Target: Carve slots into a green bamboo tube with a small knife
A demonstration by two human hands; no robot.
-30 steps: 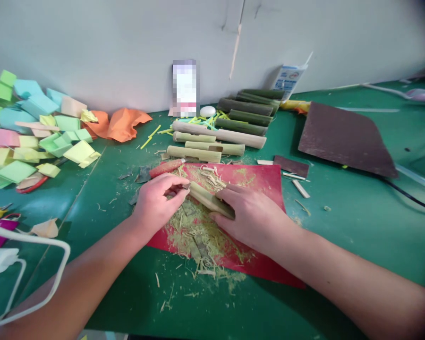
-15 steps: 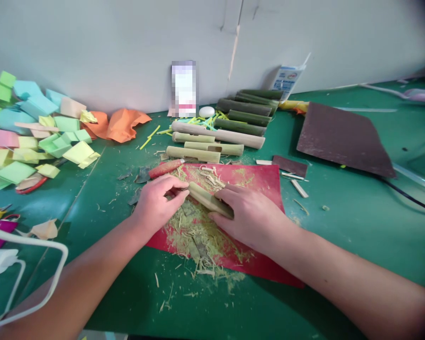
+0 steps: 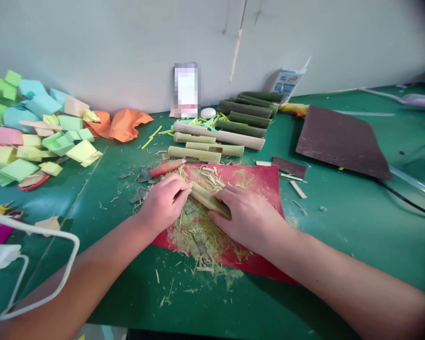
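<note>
a bamboo piece [image 3: 207,198] is held by the right hand [image 3: 250,215]: the near end is covered by the palm, and the fingers and thumb are curled around it. the thumb and forefinger of the left hand [image 3: 165,200] are pinched narrowly together at the far end; whether anything small is gripped between them cannot be told. the piece is held at a slant over a red sheet [image 3: 270,182], which is strewn with shavings [image 3: 182,238] and spread on the green counter [image 3: 127,293].

just beyond the left hand, a red handle [image 3: 168,167] is seen lying near the sheet's far edge. farther back, pale bamboo tubes [image 3: 194,154] are lined up, and dark green ones [image 3: 250,118] are laid behind them. a phone [image 3: 187,89] is propped against the wall [image 3: 109,47]. at the left, folded coloured papers [image 3: 19,170] are heaped.
</note>
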